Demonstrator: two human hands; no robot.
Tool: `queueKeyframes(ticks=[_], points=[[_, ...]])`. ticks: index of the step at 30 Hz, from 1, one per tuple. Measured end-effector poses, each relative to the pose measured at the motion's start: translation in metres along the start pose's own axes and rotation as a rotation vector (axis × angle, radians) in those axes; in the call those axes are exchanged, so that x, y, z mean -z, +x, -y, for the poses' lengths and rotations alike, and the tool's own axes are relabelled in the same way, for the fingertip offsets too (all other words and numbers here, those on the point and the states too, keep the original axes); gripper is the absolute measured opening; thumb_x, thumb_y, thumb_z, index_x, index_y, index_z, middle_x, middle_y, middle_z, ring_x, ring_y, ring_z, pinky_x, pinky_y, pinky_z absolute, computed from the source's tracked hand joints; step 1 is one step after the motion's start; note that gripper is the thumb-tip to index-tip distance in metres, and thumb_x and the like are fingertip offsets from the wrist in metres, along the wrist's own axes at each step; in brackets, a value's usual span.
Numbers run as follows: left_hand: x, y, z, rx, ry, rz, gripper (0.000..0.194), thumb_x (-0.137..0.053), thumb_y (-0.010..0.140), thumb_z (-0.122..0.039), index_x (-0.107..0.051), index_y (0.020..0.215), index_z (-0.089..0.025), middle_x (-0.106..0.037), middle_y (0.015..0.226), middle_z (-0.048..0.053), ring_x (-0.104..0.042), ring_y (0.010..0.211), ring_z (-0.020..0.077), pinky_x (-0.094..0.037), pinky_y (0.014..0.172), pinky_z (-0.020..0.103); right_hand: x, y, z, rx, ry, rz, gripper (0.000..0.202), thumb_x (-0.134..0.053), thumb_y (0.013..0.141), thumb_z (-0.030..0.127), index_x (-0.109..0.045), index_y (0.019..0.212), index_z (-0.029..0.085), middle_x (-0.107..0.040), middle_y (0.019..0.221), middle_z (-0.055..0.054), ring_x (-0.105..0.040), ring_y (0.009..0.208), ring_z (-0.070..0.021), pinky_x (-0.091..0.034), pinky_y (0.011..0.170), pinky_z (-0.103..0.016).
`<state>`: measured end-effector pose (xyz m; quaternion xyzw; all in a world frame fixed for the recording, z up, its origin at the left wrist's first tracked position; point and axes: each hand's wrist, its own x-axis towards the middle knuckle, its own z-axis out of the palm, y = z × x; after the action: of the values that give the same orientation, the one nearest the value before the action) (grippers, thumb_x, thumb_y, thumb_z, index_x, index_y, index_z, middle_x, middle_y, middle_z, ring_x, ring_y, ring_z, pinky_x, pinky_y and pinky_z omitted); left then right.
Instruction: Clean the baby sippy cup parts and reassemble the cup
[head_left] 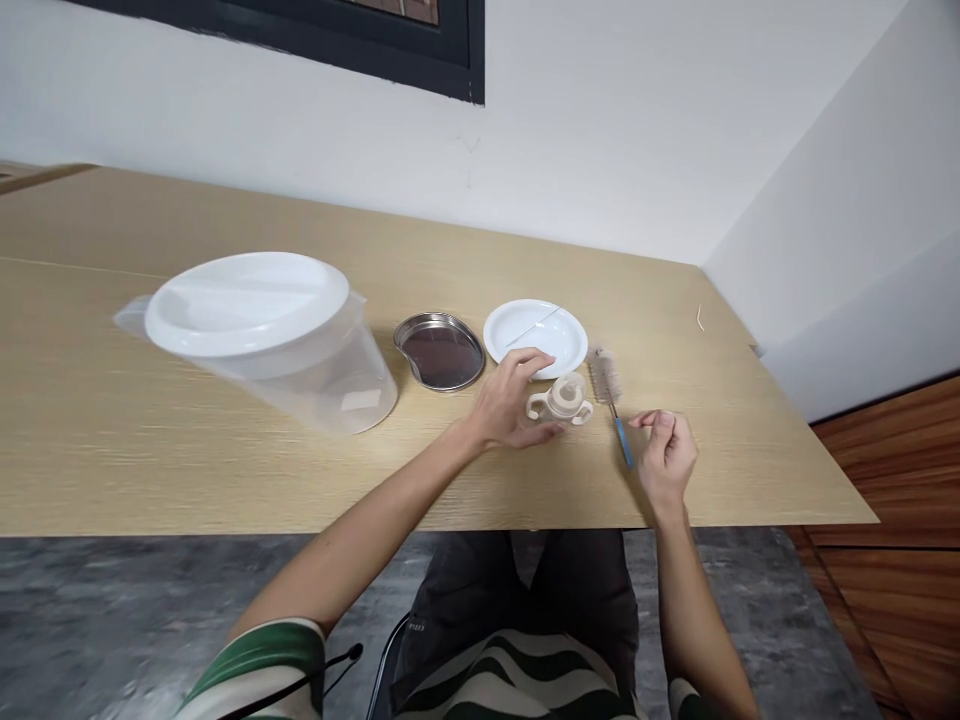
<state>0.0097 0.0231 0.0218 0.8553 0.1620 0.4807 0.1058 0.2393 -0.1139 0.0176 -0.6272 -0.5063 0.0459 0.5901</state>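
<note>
A small clear two-handled cup (568, 399) stands on the table in front of a white bowl. My left hand (517, 400) is spread at its left side, fingers apart; whether it touches the cup is unclear. To the right lies a bottle brush (606, 377) with a blue handle. My right hand (667, 450) hovers just right of that handle, fingers curled together; anything between them is too small to make out. A thin stick rests across the white bowl (574, 345).
A large lidded plastic pitcher (330, 375) stands on the left of the wooden table (247, 480). Between it and the bowl sits a metal kidney dish (442, 352). A small bent pale piece (700, 318) lies at the far right, near the wall.
</note>
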Motion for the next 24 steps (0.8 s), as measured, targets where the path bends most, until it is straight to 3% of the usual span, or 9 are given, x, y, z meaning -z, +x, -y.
queueKeyframes(ticks=[6, 8, 11, 15, 18, 20, 22, 24], points=[[0.006, 0.005, 0.009, -0.120, 0.099, -0.247, 0.033, -0.046, 0.100, -0.041, -0.052, 0.121, -0.017, -0.060, 0.099, 0.010, -0.059, 0.089, 0.0213, -0.052, 0.077, 0.037, 0.023, -0.004, -0.028, -0.089, -0.126, -0.165, 0.053, -0.046, 0.102, 0.054, -0.044, 0.061, 0.021, -0.042, 0.056, 0.003, -0.038, 0.052, -0.0111, -0.031, 0.053, -0.028], [0.008, 0.008, 0.010, -0.139, 0.085, -0.290, 0.026, -0.044, 0.102, -0.037, -0.054, 0.115, -0.018, -0.059, 0.089, 0.006, -0.057, 0.081, 0.0197, -0.050, 0.075, 0.035, 0.031, -0.002, -0.033, -0.100, -0.117, -0.153, 0.055, -0.049, 0.102, 0.054, -0.042, 0.058, 0.021, -0.038, 0.054, 0.004, -0.032, 0.050, -0.0098, -0.026, 0.051, -0.028], [0.010, 0.010, 0.011, -0.167, 0.051, -0.309, 0.026, -0.045, 0.101, -0.040, -0.055, 0.112, -0.018, -0.059, 0.084, 0.005, -0.056, 0.077, 0.0197, -0.048, 0.073, 0.036, 0.039, 0.004, -0.033, -0.064, -0.115, -0.087, 0.054, -0.050, 0.102, 0.051, -0.043, 0.058, 0.020, -0.039, 0.054, 0.004, -0.035, 0.050, -0.0099, -0.028, 0.052, -0.028], [0.006, 0.007, 0.007, -0.146, 0.039, -0.214, 0.041, -0.063, 0.088, -0.046, -0.052, 0.117, -0.019, -0.065, 0.096, 0.009, -0.061, 0.085, 0.0224, -0.050, 0.078, 0.039, 0.034, 0.017, -0.018, 0.063, -0.044, 0.002, 0.041, -0.047, 0.104, 0.046, -0.053, 0.073, 0.019, -0.053, 0.067, 0.000, -0.050, 0.062, -0.0132, -0.040, 0.061, -0.028], [-0.002, 0.004, -0.006, 0.011, -0.003, -0.074, 0.067, -0.076, 0.076, -0.049, -0.048, 0.128, -0.018, -0.065, 0.114, 0.014, -0.065, 0.102, 0.0271, -0.054, 0.088, 0.043, 0.017, 0.030, 0.005, 0.208, 0.035, 0.118, 0.022, -0.053, 0.101, 0.041, -0.057, 0.103, 0.019, -0.059, 0.087, -0.004, -0.058, 0.078, -0.0167, -0.048, 0.073, -0.031], [-0.008, 0.002, -0.015, 0.137, -0.061, -0.002, 0.079, -0.081, 0.071, -0.050, -0.045, 0.133, -0.017, -0.064, 0.119, 0.015, -0.065, 0.107, 0.0272, -0.055, 0.091, 0.042, 0.002, 0.037, 0.023, 0.284, -0.017, 0.294, 0.028, -0.055, 0.099, 0.042, -0.056, 0.116, 0.020, -0.060, 0.091, -0.004, -0.058, 0.079, -0.0173, -0.048, 0.072, -0.031], [-0.013, 0.000, -0.022, 0.249, -0.110, 0.059, 0.075, -0.082, 0.071, -0.047, -0.048, 0.131, -0.018, -0.066, 0.115, 0.012, -0.067, 0.102, 0.0249, -0.055, 0.087, 0.037, -0.014, 0.043, 0.039, 0.314, -0.164, 0.482, 0.031, -0.055, 0.099, 0.046, -0.057, 0.115, 0.020, -0.059, 0.084, -0.002, -0.056, 0.070, -0.0164, -0.043, 0.065, -0.029], [-0.019, 0.000, -0.025, 0.331, -0.142, 0.109, 0.060, -0.079, 0.073, -0.040, -0.054, 0.124, -0.019, -0.068, 0.109, 0.008, -0.067, 0.096, 0.0224, -0.055, 0.083, 0.034, -0.030, 0.046, 0.051, 0.320, -0.319, 0.572, 0.033, -0.053, 0.098, 0.052, -0.058, 0.107, 0.021, -0.060, 0.076, -0.001, -0.055, 0.064, -0.0163, -0.036, 0.060, -0.028]])
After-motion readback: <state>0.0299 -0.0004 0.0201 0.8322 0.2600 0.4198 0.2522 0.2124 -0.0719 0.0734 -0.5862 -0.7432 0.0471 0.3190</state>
